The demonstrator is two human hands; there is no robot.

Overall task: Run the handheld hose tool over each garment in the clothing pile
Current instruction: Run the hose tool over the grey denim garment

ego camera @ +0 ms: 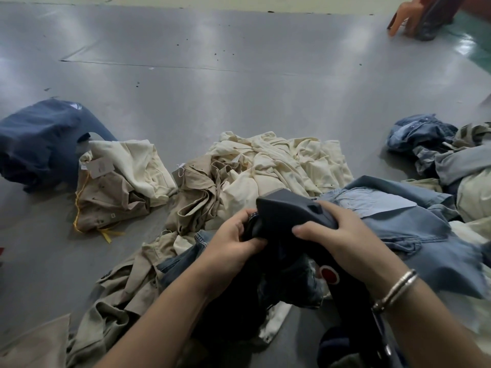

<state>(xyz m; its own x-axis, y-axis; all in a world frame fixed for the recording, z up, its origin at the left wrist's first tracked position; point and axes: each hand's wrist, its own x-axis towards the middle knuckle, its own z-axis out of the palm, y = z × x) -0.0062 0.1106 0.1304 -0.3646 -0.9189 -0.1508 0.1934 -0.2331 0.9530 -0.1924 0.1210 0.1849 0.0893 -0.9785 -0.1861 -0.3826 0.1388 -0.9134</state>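
**Tool head gripped over dark garment, both hands engaged**

The tool [289, 211], a dark grey wedge-shaped head, is held at centre frame, just above the near end of the pile [265, 166]. It is gripped from the right by the right hand [342, 235]: fingers are wrapped over the top and far side, thumb is pressed against the near edge. The hose is not clearly seen; a dark strip runs down below the right wrist, but what it is cannot be told.

A dark garment [265, 288] is bunched directly under the tool head. A fold of it is pinched by the left hand [233, 243], fingers curled in, right at the tool's left edge. A red patch with a white border is seen on the garment below the right hand.

2 metal bangles [396, 290] are worn on the right wrist.

Pile layout on the grey floor [212, 75]:
- cream shirts heaped in the middle, behind the tool
- a tan shirt [202, 197] touching them on the left
- a light blue shirt [398, 221] spread out to the right, partly under the right hand
- more denim and pale pieces [438, 150] stacked at the far right edge

Set apart at left: a folded tan-and-cream bundle [119, 187] with a paper tag and a yellow strap, and a navy garment [39, 144] touching it on its left.

An orange plastic chair leg [401, 17] is visible at top right.
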